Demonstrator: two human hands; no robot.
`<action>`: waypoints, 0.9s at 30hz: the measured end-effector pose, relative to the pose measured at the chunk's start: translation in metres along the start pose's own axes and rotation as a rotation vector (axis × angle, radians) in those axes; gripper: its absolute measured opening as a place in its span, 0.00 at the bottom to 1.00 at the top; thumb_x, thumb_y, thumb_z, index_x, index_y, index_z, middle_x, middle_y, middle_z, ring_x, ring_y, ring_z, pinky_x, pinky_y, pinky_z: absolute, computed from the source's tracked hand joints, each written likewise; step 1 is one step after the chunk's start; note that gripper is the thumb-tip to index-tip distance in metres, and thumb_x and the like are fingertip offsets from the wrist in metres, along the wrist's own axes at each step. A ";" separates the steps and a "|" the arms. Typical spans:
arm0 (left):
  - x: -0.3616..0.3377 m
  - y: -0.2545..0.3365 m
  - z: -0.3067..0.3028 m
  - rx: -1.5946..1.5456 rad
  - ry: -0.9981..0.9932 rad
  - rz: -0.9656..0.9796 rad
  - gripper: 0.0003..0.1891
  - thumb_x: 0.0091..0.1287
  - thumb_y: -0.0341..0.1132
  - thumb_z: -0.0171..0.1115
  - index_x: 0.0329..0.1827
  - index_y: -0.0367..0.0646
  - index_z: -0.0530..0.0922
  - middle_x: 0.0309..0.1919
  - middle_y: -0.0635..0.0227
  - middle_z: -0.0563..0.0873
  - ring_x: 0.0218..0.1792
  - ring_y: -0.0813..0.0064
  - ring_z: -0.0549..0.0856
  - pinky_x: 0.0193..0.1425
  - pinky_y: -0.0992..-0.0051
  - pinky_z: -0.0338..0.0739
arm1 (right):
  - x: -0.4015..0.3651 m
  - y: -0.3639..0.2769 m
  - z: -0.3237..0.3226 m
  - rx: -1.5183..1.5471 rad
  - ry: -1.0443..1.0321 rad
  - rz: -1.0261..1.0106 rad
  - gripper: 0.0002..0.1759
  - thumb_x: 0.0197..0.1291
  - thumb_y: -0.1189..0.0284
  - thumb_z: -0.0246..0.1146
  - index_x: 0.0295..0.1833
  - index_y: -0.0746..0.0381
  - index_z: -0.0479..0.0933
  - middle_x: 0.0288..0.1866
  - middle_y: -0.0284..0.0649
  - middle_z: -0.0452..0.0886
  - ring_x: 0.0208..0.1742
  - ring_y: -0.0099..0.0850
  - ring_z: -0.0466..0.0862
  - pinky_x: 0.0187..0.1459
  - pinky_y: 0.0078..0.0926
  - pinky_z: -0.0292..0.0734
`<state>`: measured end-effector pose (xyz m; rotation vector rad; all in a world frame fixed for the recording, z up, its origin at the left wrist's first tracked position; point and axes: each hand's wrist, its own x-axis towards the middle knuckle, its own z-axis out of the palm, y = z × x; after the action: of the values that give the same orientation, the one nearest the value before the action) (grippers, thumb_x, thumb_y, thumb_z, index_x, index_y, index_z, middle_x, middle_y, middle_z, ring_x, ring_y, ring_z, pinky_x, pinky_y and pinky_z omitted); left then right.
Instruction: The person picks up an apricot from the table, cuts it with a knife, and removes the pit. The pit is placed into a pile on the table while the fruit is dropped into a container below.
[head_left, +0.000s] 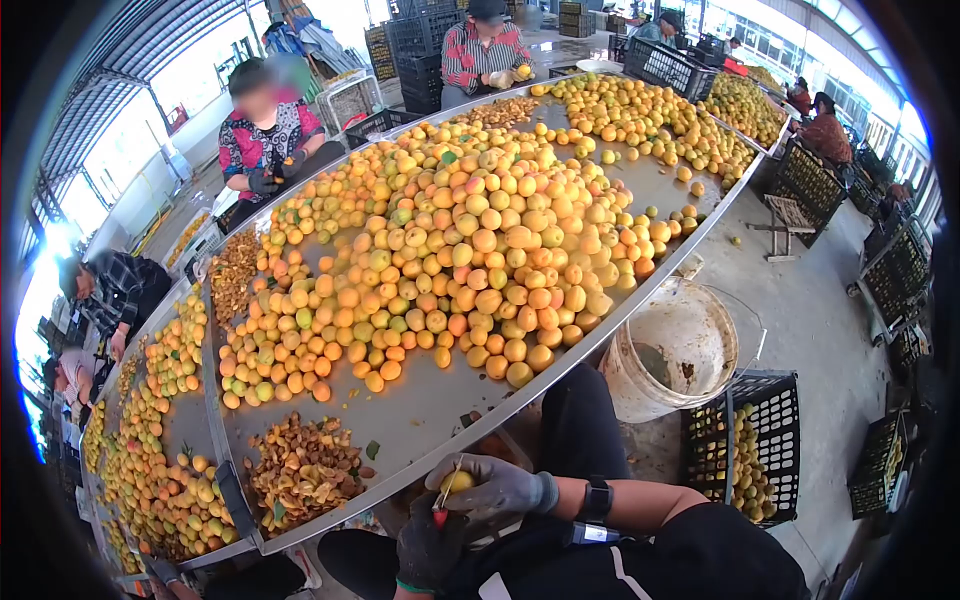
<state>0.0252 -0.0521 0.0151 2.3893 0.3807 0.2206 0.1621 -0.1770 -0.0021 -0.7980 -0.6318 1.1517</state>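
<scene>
In front of my body at the bottom, my right hand, in a grey glove, closes its fingers round a yellow-orange apricot. Just below it, my left hand, in a darker glove with a green cuff, grips a small knife by its red handle. The thin metal blade points up and lies against the apricot in this view. Both hands are beside the near edge of a metal table heaped with apricots. A pile of cut apricot pieces lies on the table to the left.
A dirty white bucket stands right of the table, next to a black crate holding apricots. Several people, including a person in a patterned top and a person in a striped shirt, work around the tables. Stacked crates stand behind.
</scene>
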 end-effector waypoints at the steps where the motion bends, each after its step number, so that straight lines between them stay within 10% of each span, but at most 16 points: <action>1: -0.001 0.000 0.001 0.006 0.015 0.005 0.23 0.60 0.42 0.64 0.53 0.39 0.70 0.30 0.49 0.83 0.32 0.45 0.83 0.32 0.54 0.77 | 0.001 0.001 -0.001 -0.051 0.013 -0.008 0.18 0.63 0.73 0.63 0.57 0.61 0.71 0.52 0.31 0.73 0.53 0.21 0.73 0.56 0.20 0.69; 27: -0.019 -0.021 -0.011 -0.035 0.003 0.081 0.15 0.61 0.39 0.64 0.43 0.38 0.76 0.22 0.52 0.79 0.26 0.47 0.81 0.26 0.58 0.74 | -0.009 -0.006 0.006 0.086 0.089 0.027 0.22 0.58 0.81 0.63 0.57 0.60 0.68 0.55 0.35 0.71 0.56 0.24 0.73 0.60 0.24 0.70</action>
<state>0.0003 -0.0363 0.0082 2.3728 0.2799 0.2650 0.1579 -0.1854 0.0057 -0.7817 -0.4961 1.1538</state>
